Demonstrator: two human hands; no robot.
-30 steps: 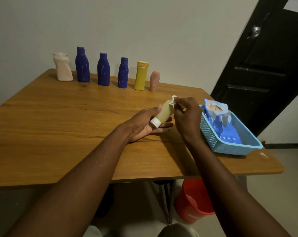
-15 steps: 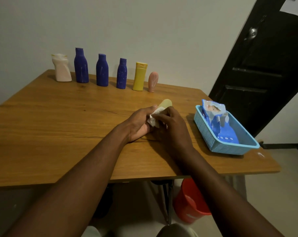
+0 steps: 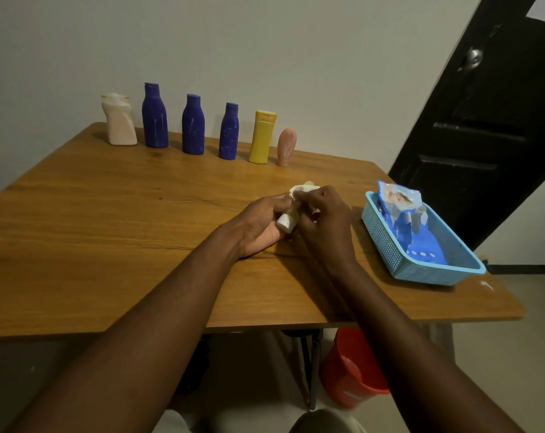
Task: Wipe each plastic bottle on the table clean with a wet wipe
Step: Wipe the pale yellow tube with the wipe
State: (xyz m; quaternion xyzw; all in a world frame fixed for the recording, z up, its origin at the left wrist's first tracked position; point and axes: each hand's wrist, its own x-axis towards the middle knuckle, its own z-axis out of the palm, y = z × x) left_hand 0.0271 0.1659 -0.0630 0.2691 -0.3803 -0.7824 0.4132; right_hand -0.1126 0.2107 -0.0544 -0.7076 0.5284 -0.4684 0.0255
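Observation:
My left hand (image 3: 260, 226) holds a small pale yellow bottle (image 3: 293, 214) with a white cap, tilted with the cap toward me, just above the wooden table (image 3: 108, 229). My right hand (image 3: 325, 220) presses a white wet wipe (image 3: 302, 190) around the bottle's far end. Most of the bottle is hidden by my fingers. Along the table's far edge stand a cream bottle (image 3: 118, 120), three dark blue bottles (image 3: 154, 117) (image 3: 193, 125) (image 3: 229, 131), a yellow bottle (image 3: 262, 137) and a small pink bottle (image 3: 286, 147).
A light blue plastic basket (image 3: 390, 245) at the table's right edge holds a blue wet-wipe pack (image 3: 402, 214). An orange bucket (image 3: 349, 370) stands on the floor under the table. A black door (image 3: 490, 120) is at the right, a pale wall behind.
The wipe in my right hand slid from the bottle's far end down to its cap, then back up to the far end. My left hand kept its hold on the bottle.

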